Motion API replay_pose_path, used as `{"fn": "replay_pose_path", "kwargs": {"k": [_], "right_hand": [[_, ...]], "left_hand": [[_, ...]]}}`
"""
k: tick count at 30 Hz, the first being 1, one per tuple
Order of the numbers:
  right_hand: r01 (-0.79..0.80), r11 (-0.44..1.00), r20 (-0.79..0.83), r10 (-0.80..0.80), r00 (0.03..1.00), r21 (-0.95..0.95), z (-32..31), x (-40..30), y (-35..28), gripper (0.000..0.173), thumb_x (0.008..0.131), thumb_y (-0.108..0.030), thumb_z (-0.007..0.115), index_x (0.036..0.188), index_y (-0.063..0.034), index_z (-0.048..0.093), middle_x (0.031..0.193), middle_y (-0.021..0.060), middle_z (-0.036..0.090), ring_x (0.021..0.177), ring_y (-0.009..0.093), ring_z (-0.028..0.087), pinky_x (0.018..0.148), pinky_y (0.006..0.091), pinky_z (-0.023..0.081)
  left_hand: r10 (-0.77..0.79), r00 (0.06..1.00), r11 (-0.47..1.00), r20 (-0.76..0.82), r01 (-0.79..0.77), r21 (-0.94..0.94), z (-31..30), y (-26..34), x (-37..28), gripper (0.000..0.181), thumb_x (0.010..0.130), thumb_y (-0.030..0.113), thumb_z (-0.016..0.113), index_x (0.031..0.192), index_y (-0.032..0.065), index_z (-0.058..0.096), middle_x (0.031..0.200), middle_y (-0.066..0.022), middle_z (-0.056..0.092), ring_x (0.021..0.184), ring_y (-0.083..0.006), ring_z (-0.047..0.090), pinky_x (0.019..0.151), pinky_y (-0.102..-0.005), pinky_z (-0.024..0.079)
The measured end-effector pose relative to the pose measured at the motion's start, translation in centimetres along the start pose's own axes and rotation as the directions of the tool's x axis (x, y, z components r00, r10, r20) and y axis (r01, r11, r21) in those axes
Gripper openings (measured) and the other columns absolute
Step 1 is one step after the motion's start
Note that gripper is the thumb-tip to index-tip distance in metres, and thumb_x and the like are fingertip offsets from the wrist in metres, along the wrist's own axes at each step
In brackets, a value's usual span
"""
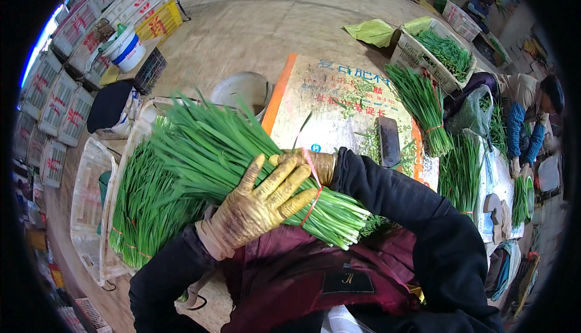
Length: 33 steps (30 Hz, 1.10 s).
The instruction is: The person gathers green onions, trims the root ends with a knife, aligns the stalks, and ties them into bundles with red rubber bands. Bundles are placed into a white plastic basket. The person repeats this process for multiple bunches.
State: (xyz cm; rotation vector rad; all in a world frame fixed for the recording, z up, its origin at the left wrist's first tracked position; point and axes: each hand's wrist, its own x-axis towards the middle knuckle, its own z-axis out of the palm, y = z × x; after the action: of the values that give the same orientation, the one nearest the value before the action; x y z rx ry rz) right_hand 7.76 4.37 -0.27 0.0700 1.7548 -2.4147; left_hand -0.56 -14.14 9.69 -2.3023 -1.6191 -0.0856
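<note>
A large bundle of garlic chives (213, 151) lies slantwise across my lap, its pale cut ends to the right and its leaf tips over the crate. A thin pink tie (315, 199) passes around it near the cut ends. My left hand (254, 208), in a stained yellowish glove, presses on the bundle from the near side with its fingers spread over it. On the far side my right hand (313, 165), gloved too, holds the bundle; its fingers are partly hidden behind the left hand and the leaves.
A white plastic crate (105, 247) at left holds more tied chives (150, 201). Ahead, a board covered with a printed sack (313, 106) bears leaf scraps and a dark rectangular blade (389, 140). Another tied bundle (420, 106) rests at its right edge. Further right a co-worker (529, 106) bends over greens.
</note>
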Motion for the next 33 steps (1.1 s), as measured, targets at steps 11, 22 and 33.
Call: {"fn": "replay_pose_path", "kwargs": {"k": [11,22,33], "right_hand": [[-0.047,0.988,0.222,0.014,0.975,0.144,2.9,0.6,-0.7,0.043,0.092,-0.024,0.053,0.128,-0.0021,0.045,0.124,0.0085,0.052,0.114,0.014,0.048,0.098,0.0278,0.038],[-0.384,0.922,0.789,0.202,0.581,0.047,15.8,12.6,-6.6,0.063,0.089,-0.056,0.042,0.133,-0.0107,0.040,0.112,0.0159,0.054,0.100,0.027,0.055,0.081,0.0463,0.047],[0.016,0.987,-0.293,0.032,0.956,0.159,-7.6,-2.7,-6.7,0.052,0.088,-0.035,0.056,0.127,-0.0038,0.044,0.105,0.0151,0.062,0.089,0.024,0.063,0.078,0.0345,0.051]], "left_hand": [[-0.111,0.994,0.992,0.004,0.110,0.054,-4.9,1.6,-0.9,0.035,0.083,0.030,0.048,0.117,0.0281,0.055,0.122,-0.0108,0.054,0.119,-0.0258,0.046,0.107,-0.0552,0.018],[-0.605,0.795,0.782,0.043,0.584,0.217,-14.3,4.8,-13.2,0.033,0.080,0.024,0.062,0.111,0.0143,0.055,0.112,-0.0126,0.056,0.107,-0.0288,0.055,0.101,-0.0528,0.031],[-0.944,0.245,0.263,-0.219,0.963,-0.057,-8.6,-5.7,-19.2,0.085,0.051,0.016,0.081,0.128,0.0108,0.047,0.105,-0.0155,0.054,0.097,-0.0311,0.055,0.083,-0.0371,0.045]]}}
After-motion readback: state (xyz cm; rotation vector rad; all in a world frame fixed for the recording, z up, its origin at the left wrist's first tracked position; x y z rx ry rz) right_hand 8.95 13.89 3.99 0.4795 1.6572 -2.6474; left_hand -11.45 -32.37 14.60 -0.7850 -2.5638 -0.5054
